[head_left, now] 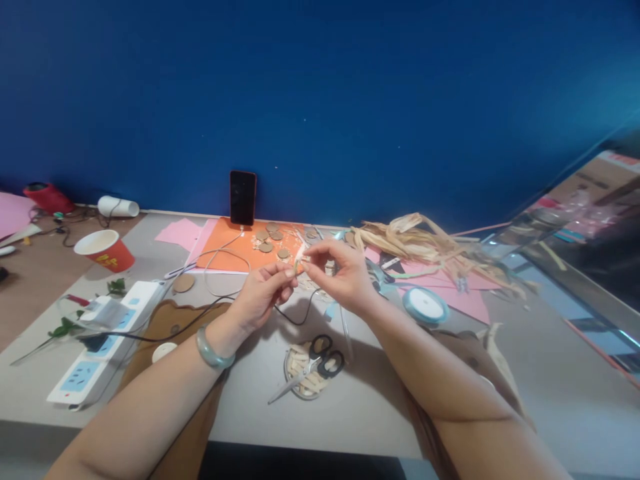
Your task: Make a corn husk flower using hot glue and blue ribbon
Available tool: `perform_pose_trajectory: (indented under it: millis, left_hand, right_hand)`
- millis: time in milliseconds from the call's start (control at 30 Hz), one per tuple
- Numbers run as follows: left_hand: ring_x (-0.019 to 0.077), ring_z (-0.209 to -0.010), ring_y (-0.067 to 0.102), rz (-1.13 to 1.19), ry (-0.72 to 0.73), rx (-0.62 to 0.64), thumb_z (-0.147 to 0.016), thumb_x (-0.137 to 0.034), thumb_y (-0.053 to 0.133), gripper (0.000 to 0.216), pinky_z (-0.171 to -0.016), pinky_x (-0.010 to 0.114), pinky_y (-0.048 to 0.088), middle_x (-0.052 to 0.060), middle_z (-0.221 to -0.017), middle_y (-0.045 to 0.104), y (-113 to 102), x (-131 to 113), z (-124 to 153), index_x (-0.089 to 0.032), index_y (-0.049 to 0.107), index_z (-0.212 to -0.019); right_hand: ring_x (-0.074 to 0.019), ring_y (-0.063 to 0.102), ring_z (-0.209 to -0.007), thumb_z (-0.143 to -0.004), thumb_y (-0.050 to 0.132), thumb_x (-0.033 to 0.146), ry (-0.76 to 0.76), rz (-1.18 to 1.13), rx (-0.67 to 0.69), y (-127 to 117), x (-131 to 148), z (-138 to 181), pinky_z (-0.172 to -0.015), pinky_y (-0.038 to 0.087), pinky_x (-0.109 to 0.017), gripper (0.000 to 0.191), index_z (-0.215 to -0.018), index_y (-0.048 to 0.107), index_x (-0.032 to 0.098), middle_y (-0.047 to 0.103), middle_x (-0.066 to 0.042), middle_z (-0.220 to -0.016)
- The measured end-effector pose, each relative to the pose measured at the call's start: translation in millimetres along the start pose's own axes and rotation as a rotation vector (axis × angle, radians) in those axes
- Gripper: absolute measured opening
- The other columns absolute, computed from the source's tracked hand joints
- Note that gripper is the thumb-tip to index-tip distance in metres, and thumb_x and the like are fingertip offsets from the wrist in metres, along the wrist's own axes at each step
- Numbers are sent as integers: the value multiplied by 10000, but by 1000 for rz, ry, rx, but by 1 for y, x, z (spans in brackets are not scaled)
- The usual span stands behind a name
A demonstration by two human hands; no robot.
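Note:
My left hand [266,293] and my right hand [343,275] meet over the middle of the table. The fingertips of both pinch a small pale strip [299,258], too small and blurred to name exactly. Below them, black-handled scissors [315,367] lie open across a round dish [301,396] of short pale strips. Beyond the hands, several brown discs [265,247] and pale scraps rest on an orange sheet [223,243]. A roll of light-blue ribbon [426,305] lies to the right of my right hand.
A phone [243,198] leans on the blue wall [320,107]. Dried husks [407,235] lie over pink paper [465,300] at right. To the left are a paper cup [107,252] and a power strip [85,373]; a black cable [175,333] runs from it past my left hand.

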State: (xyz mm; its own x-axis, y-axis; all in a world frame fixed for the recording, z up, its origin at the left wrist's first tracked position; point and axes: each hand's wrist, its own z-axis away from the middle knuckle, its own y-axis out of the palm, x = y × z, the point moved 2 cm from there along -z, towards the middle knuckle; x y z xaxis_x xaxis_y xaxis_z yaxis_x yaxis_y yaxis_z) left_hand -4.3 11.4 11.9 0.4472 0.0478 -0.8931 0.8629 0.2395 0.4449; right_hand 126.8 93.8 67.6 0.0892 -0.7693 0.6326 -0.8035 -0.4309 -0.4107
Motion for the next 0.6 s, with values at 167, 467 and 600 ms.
perform_pose_trajectory:
  millis: [167,467,600]
  left_hand:
    - [32,-460,451,-90,83,8,-748,-339,700,220,-435,175,306,-7,-647,603,1,0,1,-130,630,-743]
    - [45,-468,464,-147,130,5,-763,-341,689,208,-449,190,326,-6,-643,617,0,3,1,-140,638,-751]
    - [43,-461,464,-156,124,-7,-761,-343,692,213,-445,188,330,-2,-641,623,1,1,2,-135,645,-748]
  right_hand:
    - [-94,557,-600,-797,661,256,155,-67,67,3,-5,0,-584,480,-234,112,-839,654,152,662,-22,-740]
    - [-102,558,-614,-818,644,272,234,-98,94,3,-7,-1,-596,465,-237,125,-774,630,156,642,-10,-700]
    - [-94,541,-604,-823,633,259,220,-59,83,3,-5,0,-590,447,-231,116,-771,623,156,628,0,-689]
